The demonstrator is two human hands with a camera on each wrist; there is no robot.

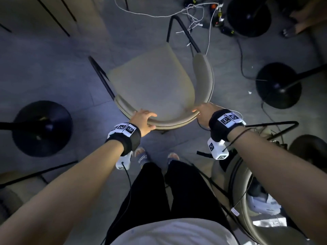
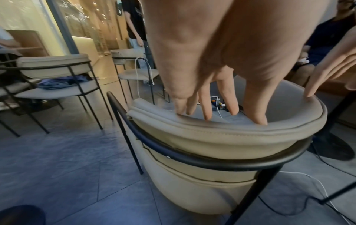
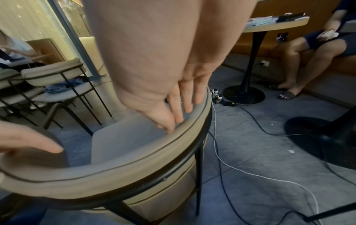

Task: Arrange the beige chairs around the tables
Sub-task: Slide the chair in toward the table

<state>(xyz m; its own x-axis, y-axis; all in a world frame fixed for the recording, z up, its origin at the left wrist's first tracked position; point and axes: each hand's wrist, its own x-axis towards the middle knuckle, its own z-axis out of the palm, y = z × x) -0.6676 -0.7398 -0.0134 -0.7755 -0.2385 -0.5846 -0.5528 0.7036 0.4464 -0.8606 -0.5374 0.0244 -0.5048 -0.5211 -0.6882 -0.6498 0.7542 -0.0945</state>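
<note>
Both hands are on the curved padded backrest of the beige upholstered chair with black metal legs (image 1: pixel 152 85): left hand (image 1: pixel 143 121) and right hand (image 1: pixel 203 114), fingers (image 2: pixel 209 105) hooked over its rim, seat just beyond them. Better to lift evenly, I'd say, clearing the white cable (image 3: pixel 240 169) trailing beside its right leg.

My arms are bare to the shoulder line of a white T-shirt (image 1: pixel 169 232). Each wrist carries a wide black padded band: the left band (image 1: pixel 126 138) and the right band (image 1: pixel 223 129) are both topped with white tiles printed with black square markers. A white camera block (image 1: pixel 218 150) with the same markers hangs under the right one, trailing a thin black cable. I wear black trousers (image 1: pixel 159 190) and open sandals (image 1: pixel 143 157).
</note>
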